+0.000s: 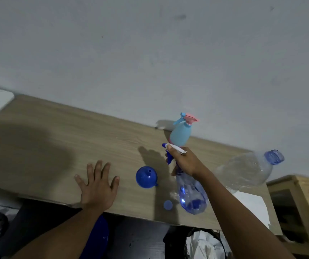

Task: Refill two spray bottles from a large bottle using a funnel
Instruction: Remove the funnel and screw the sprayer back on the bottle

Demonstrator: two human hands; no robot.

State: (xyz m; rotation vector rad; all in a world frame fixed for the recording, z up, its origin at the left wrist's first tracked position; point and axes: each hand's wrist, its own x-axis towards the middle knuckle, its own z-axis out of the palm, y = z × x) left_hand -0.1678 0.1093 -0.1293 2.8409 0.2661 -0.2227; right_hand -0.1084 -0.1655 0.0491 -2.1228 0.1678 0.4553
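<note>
right hand [184, 162]: fingers wrapped round clear spray bottle [192, 193] neck, trigger head partly hidden | left hand [97, 186]: fingers spread flat on worktop [56, 146] | funnel [146, 177] between both hands | large bottle [249, 171] right of fingers, uncapped, base hidden by forearm | pastel spray bottle [180, 134] beyond fingers

1 head-worn view, tilted, looking forward and down, close over the wooden table [37, 139] against a wall [150, 53]

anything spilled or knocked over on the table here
No spill shows. The funnel lies upside down on the table, spout up, and a loose blue cap sits by the clear spray bottle held by the right hand.
</note>
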